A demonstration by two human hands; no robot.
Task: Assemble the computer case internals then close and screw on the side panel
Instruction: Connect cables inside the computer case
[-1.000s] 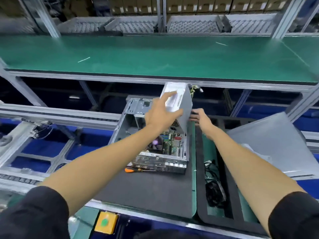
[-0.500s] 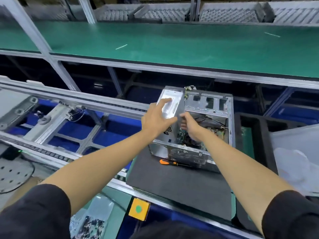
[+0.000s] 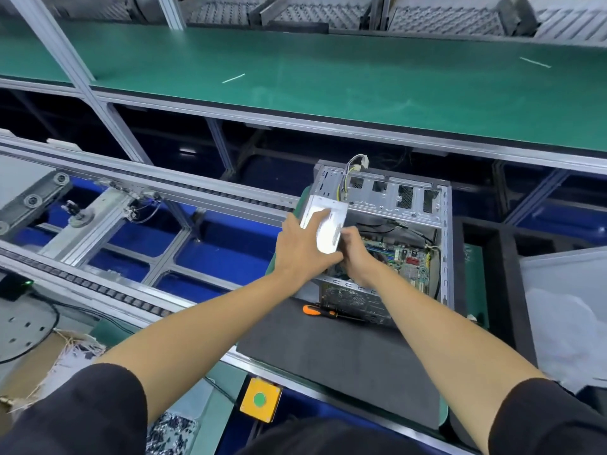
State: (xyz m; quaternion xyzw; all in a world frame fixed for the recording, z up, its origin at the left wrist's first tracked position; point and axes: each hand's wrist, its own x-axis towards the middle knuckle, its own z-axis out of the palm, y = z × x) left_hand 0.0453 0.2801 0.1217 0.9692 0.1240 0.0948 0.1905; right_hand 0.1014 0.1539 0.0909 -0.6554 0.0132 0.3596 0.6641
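Observation:
An open grey computer case (image 3: 410, 205) lies on a dark foam mat (image 3: 345, 356), its motherboard (image 3: 407, 261) showing inside. At the case's left end a silver power supply (image 3: 328, 221) with a white label tilts over the opening, yellow wires (image 3: 353, 165) rising behind it. My left hand (image 3: 302, 247) holds the supply's outer left face, fingers laid over its top edge. My right hand (image 3: 354, 254) grips its lower right side from inside the case. The detached grey side panel (image 3: 565, 284) lies at the right.
An orange-handled screwdriver (image 3: 323, 311) lies on the mat just in front of the case. A black foam tray (image 3: 492, 257) sits right of the case. A conveyor rail (image 3: 131, 192) runs on the left, a green shelf (image 3: 328, 77) above. A yellow box with a green button (image 3: 260, 399) is near me.
My right hand moved from beside the case to the power supply's inner side. The supply has come lower into the case's left end. My view shifted left.

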